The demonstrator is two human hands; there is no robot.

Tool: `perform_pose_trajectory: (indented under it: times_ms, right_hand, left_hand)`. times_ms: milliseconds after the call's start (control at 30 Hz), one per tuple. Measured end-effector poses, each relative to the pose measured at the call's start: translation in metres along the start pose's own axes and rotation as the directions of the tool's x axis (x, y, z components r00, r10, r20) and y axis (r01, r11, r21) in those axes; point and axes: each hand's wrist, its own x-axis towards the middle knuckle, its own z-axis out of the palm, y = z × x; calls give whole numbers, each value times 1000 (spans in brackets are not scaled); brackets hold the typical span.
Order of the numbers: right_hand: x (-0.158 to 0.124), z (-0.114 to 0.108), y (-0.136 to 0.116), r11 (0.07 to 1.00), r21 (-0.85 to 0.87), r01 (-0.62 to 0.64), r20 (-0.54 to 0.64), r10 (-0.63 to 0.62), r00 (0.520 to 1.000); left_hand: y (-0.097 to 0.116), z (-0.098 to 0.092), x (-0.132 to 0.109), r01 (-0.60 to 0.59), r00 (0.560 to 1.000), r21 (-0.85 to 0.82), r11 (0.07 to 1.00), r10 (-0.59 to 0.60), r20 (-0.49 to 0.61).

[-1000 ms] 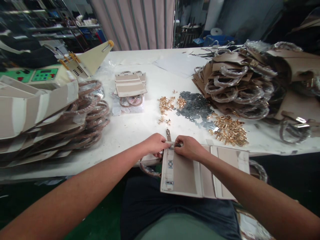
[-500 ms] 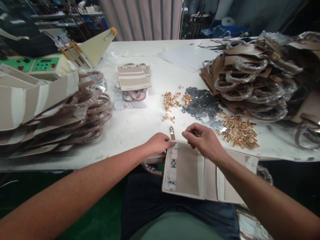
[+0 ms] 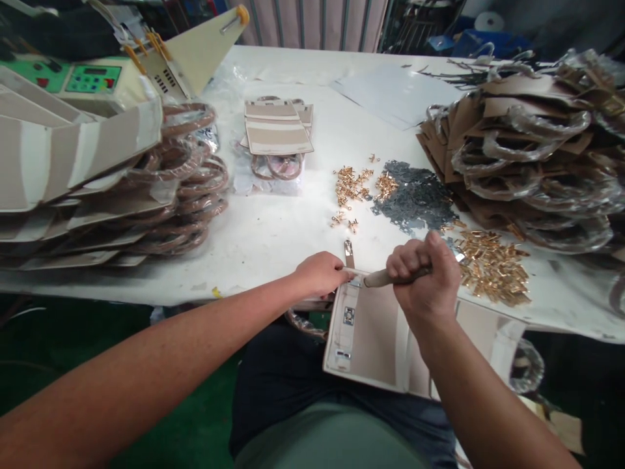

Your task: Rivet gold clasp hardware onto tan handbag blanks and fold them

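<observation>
A beige bag panel (image 3: 375,339) lies partly on the table edge and partly over my lap. Metal fittings, including a square plate (image 3: 348,316), line its left strip. My left hand (image 3: 322,273) pinches the panel's top left corner beside a small strap with a metal piece (image 3: 348,250). In the fist of my right hand (image 3: 427,277) is a hand tool with a brown handle (image 3: 378,279). Its rounded handle end points left, at or just above the fitting near my left fingertips. A shiny metal part sticks out on the fist's other side; its kind is unclear.
Gold prong pieces (image 3: 351,185), dark metal plates (image 3: 415,195) and gold fittings (image 3: 493,264) lie in heaps. Stacked bag panels (image 3: 97,156) rise on the left, wrapped handles and panels (image 3: 527,143) on the right. A machine (image 3: 92,81) stands back left.
My right hand has turned into a raised fist, showing the tool's handle now aimed at the panel's corner. My left hand stays at that corner. The camera view has shifted.
</observation>
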Motion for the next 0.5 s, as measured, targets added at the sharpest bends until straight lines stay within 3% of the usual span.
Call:
perform_pose_trajectory:
  times_ms: [233, 400, 500]
  right_hand:
    - [-4, 13, 11, 1000, 20, 1, 37, -2, 999]
    - [-8, 23, 18, 963, -259, 77, 267, -5, 964]
    - [-2, 30, 5, 921, -381, 81, 350, 63, 935]
  left_hand:
    - [0, -1, 3, -3, 999, -35, 999, 5, 46]
    - [-2, 0, 2, -21, 999, -96, 995, 25, 38]
    - [-2, 0, 0, -16, 1000, -89, 996, 18, 16]
